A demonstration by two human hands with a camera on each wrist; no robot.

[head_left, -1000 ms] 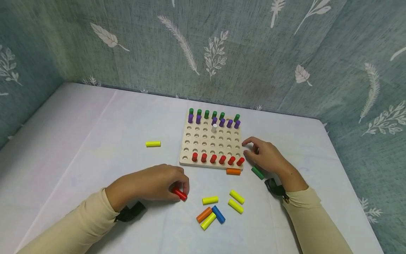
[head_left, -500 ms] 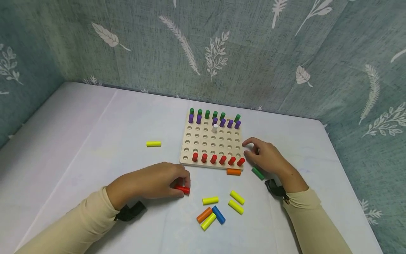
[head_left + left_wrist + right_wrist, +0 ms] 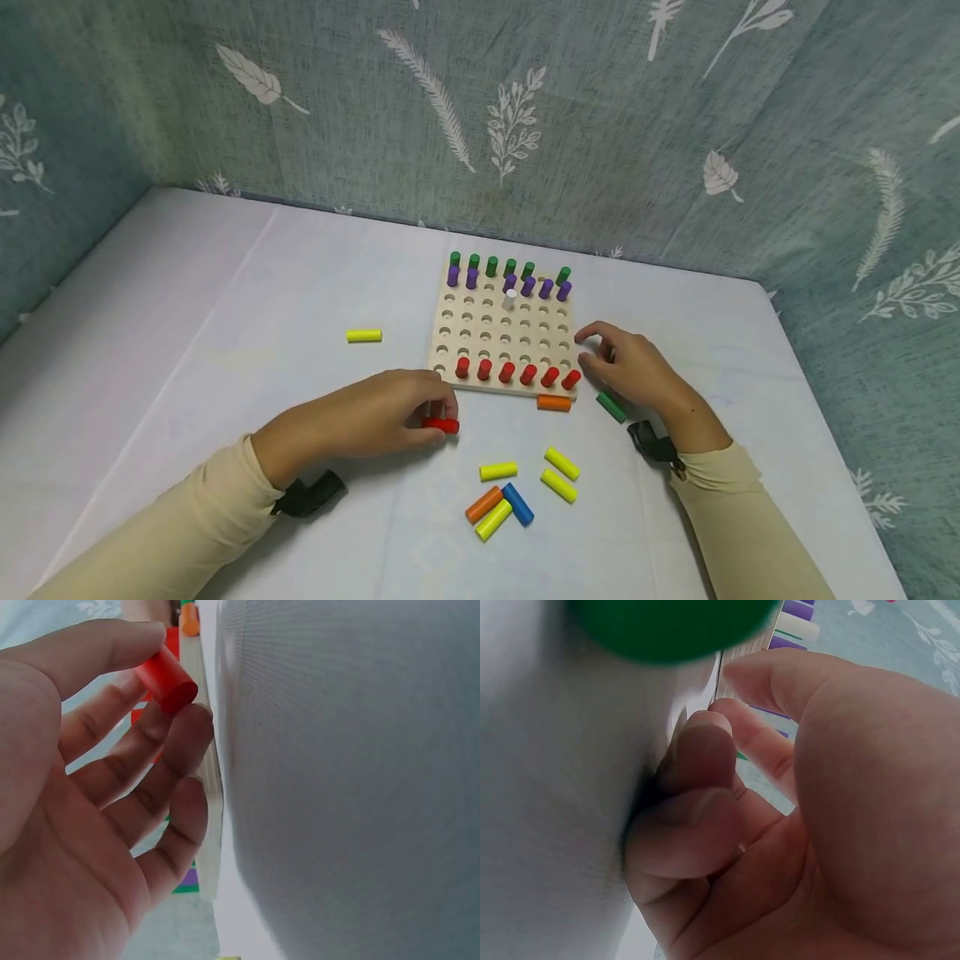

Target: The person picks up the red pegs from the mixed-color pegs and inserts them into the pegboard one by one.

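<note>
My left hand pinches a red peg between thumb and fingertips, just in front of the pegboard's near left corner. In the left wrist view the peg sticks out beyond the thumb tip, one round end showing. The wooden pegboard carries a front row of red pegs, a back row of green pegs, purple pegs before those, and one white peg. At the board's right edge, my right hand rests with loosely bent fingers and holds nothing.
A green peg lies by the right wrist, and an orange peg along the board's front edge. Nearer me are several yellow pegs, a blue peg and another orange peg. One yellow peg lies left of the board.
My left hand has moved forward and slightly right, toward the board, with the red peg, which has turned from slanting to nearly level across the view. The right hand has stayed in place.
</note>
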